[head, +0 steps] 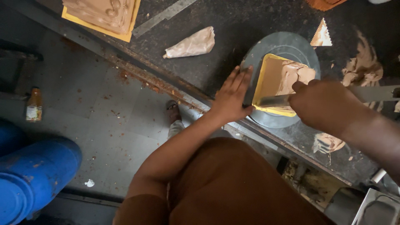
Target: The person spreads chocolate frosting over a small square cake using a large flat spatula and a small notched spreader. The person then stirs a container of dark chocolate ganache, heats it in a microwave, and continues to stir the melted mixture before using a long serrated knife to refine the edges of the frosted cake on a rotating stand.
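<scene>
Gripping a palette knife (273,100) in clenched fingers, right hand (323,106) smooths tan-frosted square cake (280,81); left hand (232,96), fingers flat, steadies grey turntable (291,43).

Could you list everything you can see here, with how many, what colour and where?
Cake: one, square, tan icing, on yellow board, on turntable.
Turntable: one, grey, round, on counter.
Palette knife: one, metal, against cake's side.
Piping bag: one, white, on counter.
Comb scraper: one, toothed, beyond turntable.
Second cake: one, tan, top left.
Metal ruler: one, grey, on counter.
Icing smears: tan, on counter at right.
Bottle: one, brownish, on floor.
Barrel: blue, bottom left.
Left hand: flat on turntable's edge.
Right hand: grips the knife.
</scene>
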